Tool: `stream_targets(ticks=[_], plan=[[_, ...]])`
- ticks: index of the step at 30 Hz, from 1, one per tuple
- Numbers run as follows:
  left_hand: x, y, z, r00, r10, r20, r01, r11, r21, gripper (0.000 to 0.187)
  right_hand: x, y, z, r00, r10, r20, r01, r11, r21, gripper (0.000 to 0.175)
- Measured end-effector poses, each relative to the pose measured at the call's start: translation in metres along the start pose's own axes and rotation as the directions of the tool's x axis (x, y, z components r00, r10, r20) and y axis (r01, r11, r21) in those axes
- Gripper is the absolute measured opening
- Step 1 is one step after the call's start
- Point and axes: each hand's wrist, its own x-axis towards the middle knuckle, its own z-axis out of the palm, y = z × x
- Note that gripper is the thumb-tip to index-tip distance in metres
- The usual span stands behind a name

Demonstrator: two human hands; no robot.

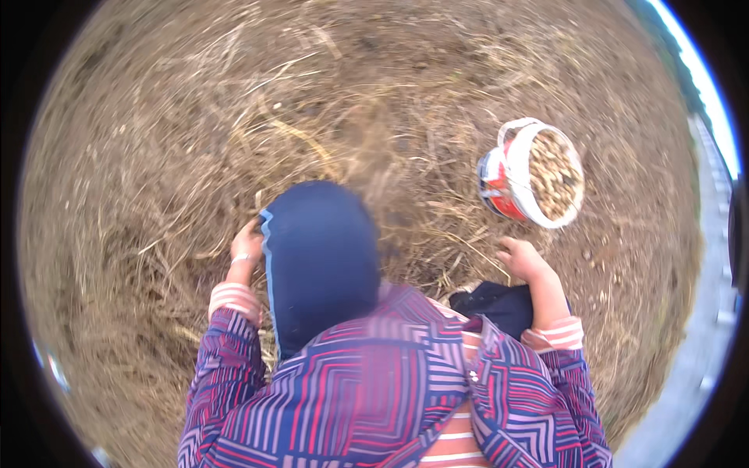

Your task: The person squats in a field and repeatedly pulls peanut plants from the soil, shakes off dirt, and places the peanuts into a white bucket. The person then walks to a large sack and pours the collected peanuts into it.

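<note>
A white plastic bucket (516, 175) with a red and dark printed side stands tilted in my view at the right. It is filled close to the rim with what look like unshelled peanuts (553, 175). My right hand (522, 257) hovers just below the bucket, apart from it, thumb and finger spread and nothing visible in them. Beside my raised knee in dark blue trousers (322, 257) is my left hand (247, 241); its fingertips are partly hidden by the knee, so any grip there is unclear. Dry plant stalks (292, 140) lie around both hands.
Brown soil littered with straw (146, 193) spreads all round. My other leg (497, 304) is folded under my right forearm. A pale paved road (696, 351) curves along the far right edge. Much of the ground is motion-blurred.
</note>
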Motion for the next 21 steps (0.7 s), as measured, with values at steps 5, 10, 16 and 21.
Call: stream_targets(ticks=[5,10,16,21], plan=[[0.021,-0.022,-0.019,0.995,0.006,-0.095,0.037,0.899,0.436,0.026,-0.002,0.001,-0.001,0.998,-0.055,-0.01,0.055,0.998,0.03,0.035],[0.053,0.005,-0.01,0.998,0.055,-0.013,-0.038,0.829,0.557,0.025,0.0,-0.006,-0.004,1.0,-0.01,0.028,0.009,1.0,0.024,0.036],[0.068,0.038,-0.019,0.98,0.128,0.152,-0.197,0.718,0.668,0.024,0.009,-0.004,0.002,0.998,-0.056,0.019,0.053,0.991,0.125,0.036],[0.061,0.061,-0.06,0.568,0.586,0.577,-0.786,0.179,0.592,0.023,0.006,-0.007,-0.002,0.988,-0.146,-0.054,0.152,0.979,0.137,0.041]])
